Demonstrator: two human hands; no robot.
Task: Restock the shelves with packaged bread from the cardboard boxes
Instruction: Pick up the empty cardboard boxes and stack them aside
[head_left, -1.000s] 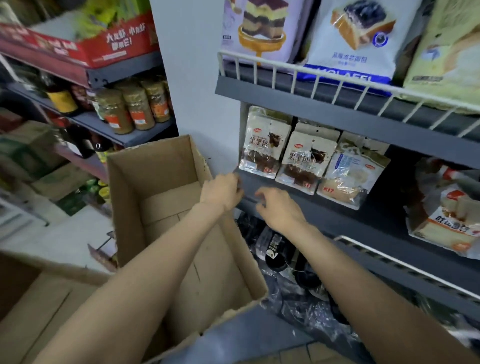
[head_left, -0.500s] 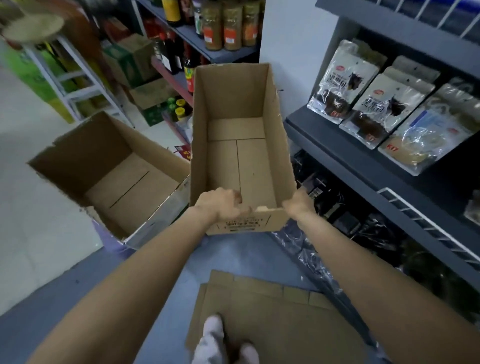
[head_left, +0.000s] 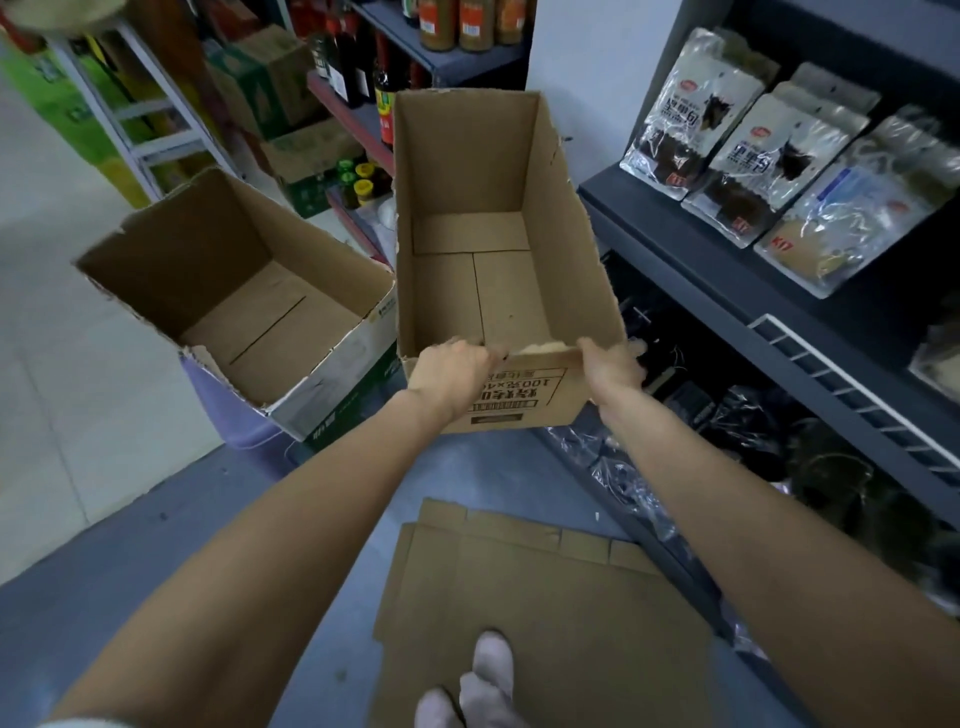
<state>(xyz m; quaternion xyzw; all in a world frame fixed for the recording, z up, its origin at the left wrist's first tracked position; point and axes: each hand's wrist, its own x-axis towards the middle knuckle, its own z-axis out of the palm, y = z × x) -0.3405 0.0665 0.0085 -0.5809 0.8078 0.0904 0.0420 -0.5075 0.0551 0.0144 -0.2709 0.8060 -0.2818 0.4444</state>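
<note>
Left hand: your left hand (head_left: 452, 371) curls over the near rim of the empty cardboard box (head_left: 498, 249), gripping its left corner
Right hand: your right hand (head_left: 613, 364) clamps the same rim at the right corner, fingers wrapped round the outer side
Held box: you hold it off the floor, open top facing you, nothing inside
Bread: three packaged bread bags (head_left: 763, 161) lean on the grey shelf (head_left: 727, 270), right of the held box
Second box: another open box (head_left: 234, 296) sits just left of the held box
Floor: flattened cardboard (head_left: 545, 597) lies below the held box, under your feet
</note>
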